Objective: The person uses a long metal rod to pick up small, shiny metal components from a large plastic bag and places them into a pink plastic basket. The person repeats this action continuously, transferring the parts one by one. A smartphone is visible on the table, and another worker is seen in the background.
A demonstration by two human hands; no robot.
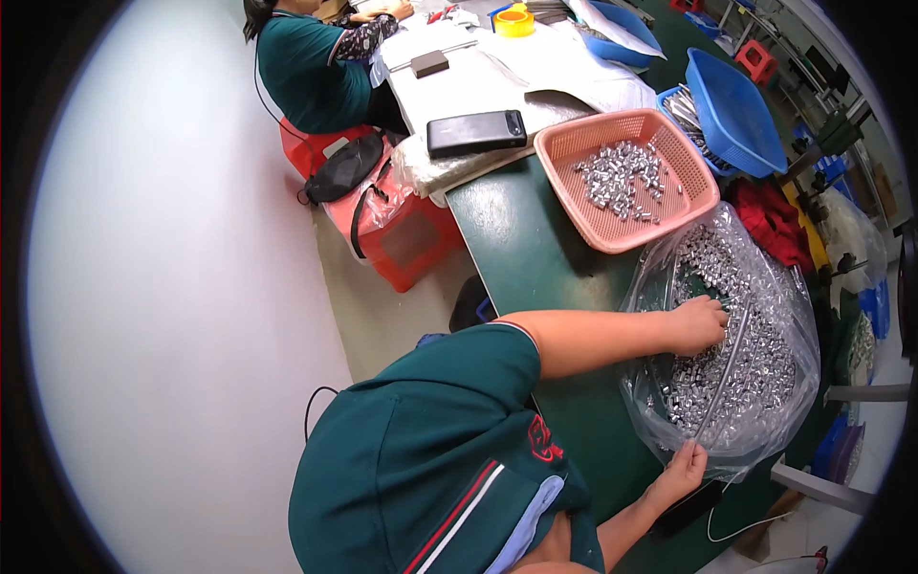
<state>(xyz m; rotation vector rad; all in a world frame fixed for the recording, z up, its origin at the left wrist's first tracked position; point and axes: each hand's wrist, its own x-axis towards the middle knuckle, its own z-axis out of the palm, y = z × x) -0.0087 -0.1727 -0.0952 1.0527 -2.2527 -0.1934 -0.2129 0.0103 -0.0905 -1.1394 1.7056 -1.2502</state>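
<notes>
Hands working a clear bag [765, 287] of small metal parts [755, 364].
Left hand [696, 323] digs in, fingers curled on parts; right hand [681, 471] pinches the rim beneath it; best held taut.

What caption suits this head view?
Left hand digs into a clear bag of small metal parts; right hand grips its edge.

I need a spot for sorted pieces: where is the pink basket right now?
In the head view the pink basket sits on the green table, upper right of centre, between the black phone and the clear bag of metal parts, partly filled with small metal pieces.
</notes>
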